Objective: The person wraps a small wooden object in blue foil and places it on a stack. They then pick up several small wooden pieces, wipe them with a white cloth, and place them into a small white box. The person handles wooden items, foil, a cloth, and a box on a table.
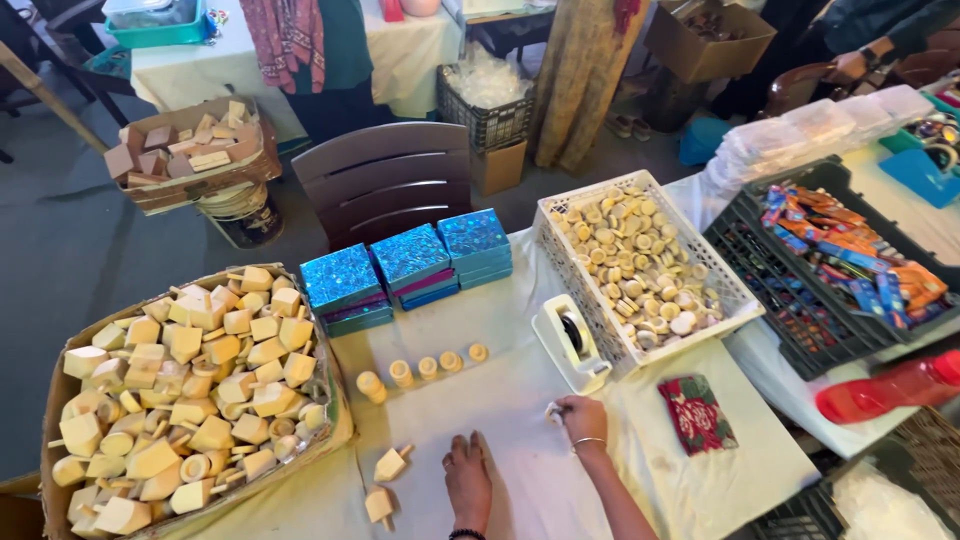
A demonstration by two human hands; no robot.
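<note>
Beside the tape dispenser, right hand; wooden tops left.

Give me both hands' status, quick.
Left hand: open, flat on the table, empty.
Right hand: closed on a small white piece.

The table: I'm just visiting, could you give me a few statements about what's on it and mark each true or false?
1. The left hand lies flat on the white cloth. True.
2. The right hand rests inside the white basket. False: it is on the cloth beside the tape dispenser.
3. The blue glittery boxes sit in three stacks. True.
4. The cardboard box at left holds red bottles. False: it holds pale wooden pieces.
</note>
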